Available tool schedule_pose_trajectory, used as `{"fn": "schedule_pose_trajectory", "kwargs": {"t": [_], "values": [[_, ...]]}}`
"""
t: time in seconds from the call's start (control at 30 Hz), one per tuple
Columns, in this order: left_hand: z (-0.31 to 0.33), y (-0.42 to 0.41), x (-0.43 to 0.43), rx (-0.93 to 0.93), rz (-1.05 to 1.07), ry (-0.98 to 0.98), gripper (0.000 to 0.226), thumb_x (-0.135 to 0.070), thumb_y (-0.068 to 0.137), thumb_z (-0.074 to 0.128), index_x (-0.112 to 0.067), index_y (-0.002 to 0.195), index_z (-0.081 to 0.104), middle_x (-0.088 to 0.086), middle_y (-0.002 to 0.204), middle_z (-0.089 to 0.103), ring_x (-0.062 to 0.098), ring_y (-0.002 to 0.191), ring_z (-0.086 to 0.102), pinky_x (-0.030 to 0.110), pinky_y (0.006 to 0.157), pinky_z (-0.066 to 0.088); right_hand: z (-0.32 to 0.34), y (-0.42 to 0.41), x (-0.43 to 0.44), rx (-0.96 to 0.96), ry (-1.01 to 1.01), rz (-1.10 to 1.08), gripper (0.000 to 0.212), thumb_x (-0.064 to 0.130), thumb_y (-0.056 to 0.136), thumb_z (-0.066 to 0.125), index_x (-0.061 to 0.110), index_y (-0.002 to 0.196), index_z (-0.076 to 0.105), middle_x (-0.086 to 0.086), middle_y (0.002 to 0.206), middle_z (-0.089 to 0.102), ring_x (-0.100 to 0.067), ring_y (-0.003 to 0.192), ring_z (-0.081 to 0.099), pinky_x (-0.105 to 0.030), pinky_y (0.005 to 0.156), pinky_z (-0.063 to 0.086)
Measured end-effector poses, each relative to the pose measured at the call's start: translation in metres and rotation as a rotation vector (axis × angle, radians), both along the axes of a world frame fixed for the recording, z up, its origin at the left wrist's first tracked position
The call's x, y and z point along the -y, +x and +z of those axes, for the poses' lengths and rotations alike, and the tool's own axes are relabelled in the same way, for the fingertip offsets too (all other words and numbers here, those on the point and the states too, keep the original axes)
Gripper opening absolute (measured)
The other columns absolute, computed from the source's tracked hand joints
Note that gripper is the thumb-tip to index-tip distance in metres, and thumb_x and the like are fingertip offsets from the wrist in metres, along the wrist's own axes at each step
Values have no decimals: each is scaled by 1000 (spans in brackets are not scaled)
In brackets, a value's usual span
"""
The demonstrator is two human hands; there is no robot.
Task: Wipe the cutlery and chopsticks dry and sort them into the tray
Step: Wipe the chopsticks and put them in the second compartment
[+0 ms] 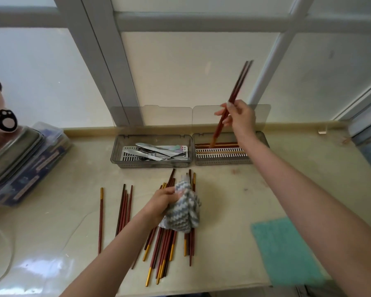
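Brown chopsticks [241,82] pinched in right hand [241,117], tips in tray [221,162]; left hand [161,202] clutches cloth [185,215].

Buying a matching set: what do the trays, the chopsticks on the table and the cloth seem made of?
Trays: smoky see-through plastic, likely. Chopsticks: reddish-brown, smooth, probably lacquered wood; some ends shiny gold, perhaps metal. Cloth: soft fabric, grey-white zigzag weave.

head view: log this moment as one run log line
right hand: holds chopstick pair, tips in right tray | left hand: grips striped cloth over loose chopsticks | left tray: cutlery
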State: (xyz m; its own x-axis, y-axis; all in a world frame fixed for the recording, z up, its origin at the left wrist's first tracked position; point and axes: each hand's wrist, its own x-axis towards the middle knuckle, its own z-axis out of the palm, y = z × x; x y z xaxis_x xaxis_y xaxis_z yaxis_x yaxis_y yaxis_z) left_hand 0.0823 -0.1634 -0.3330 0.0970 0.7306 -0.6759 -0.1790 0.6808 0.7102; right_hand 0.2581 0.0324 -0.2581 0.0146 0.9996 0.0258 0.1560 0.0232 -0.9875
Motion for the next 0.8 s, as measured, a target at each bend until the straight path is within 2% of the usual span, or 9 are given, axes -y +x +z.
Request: {"fn": "schedule_pose_trajectory", "kwargs": {"t": [0.1, 0.2, 0.33, 0.47, 0.57, 0.6, 0.67, 0.73, 0.8], "values": [[0, -3, -3, 246, 126, -46, 25, 1, 93, 34, -2, 104, 55, 11, 80, 65, 21, 72, 63, 32, 68, 52, -31, 9, -10, 487, 63, 190, 15, 19, 98, 46, 13, 100, 60, -6, 89, 67, -11, 61, 58, -23, 55, 50], [0, -11, -3, 360, 198, -59, 35, 2, 90, 27, -3, 115, 52, 11, 80, 66, 21, 70, 65, 32, 64, 54, -66, 22, -14, 950, 120, 359, 20, 19, 99, 44, 11, 104, 62, -8, 94, 66, -20, 74, 60, -29, 61, 46], [-1, -30, 1, 421, 323, -23, 41, 1, 89, 25, -8, 116, 55, 14, 86, 69, 24, 72, 68, 33, 59, 57, -100, 36, -23, 1227, 61, 384, 27, 11, 95, 48, 12, 120, 57, -11, 115, 60, -29, 104, 58, -37, 84, 46], [-5, -50, 4, 409, 453, -1, 30, -5, 83, 39, -9, 105, 60, 15, 89, 70, 27, 75, 69, 36, 60, 58, -121, 42, -23, 1211, -188, 311, 36, 15, 94, 52, 9, 129, 52, -15, 130, 53, -32, 115, 53, -40, 97, 44], [-7, -63, 6, 414, 557, 19, 29, -9, 71, 62, -6, 99, 64, 16, 87, 71, 28, 73, 71, 40, 56, 58, -115, 29, -2, 1092, 217, 145, 37, 5, 89, 55, 11, 126, 56, -10, 124, 57, -27, 114, 53, -41, 100, 44], [-8, -65, 7, 417, 585, 17, 39, -9, 61, 69, -4, 99, 64, 18, 87, 71, 29, 72, 71, 40, 54, 57, -113, 23, 12, 1004, 411, 234, 36, -2, 84, 56, 11, 117, 61, -8, 113, 61, -24, 106, 57, -39, 94, 48], [-11, -67, 6, 428, 611, 8, 35, -9, 65, 59, -3, 99, 64, 17, 85, 71, 28, 70, 71, 40, 53, 57, -116, 14, 50, 899, 705, 617, 35, -9, 74, 57, 13, 99, 67, -4, 97, 64, -18, 88, 60, -26, 76, 51], [-15, -66, 6, 415, 632, -18, 30, -8, 79, 44, -5, 88, 72, 17, 88, 69, 27, 69, 70, 39, 54, 58, -130, 10, 84, 1002, 797, 960, 36, -5, 68, 62, 17, 95, 67, -2, 96, 62, -17, 82, 59, -23, 66, 48], [-17, -63, 5, 405, 618, -39, 35, -7, 92, 33, -5, 92, 68, 17, 90, 68, 27, 69, 70, 39, 54, 58, -149, 11, 100, 1096, 781, 1118, 36, 0, 67, 67, 20, 97, 65, -1, 98, 61, -20, 85, 60, -29, 70, 50]]}}
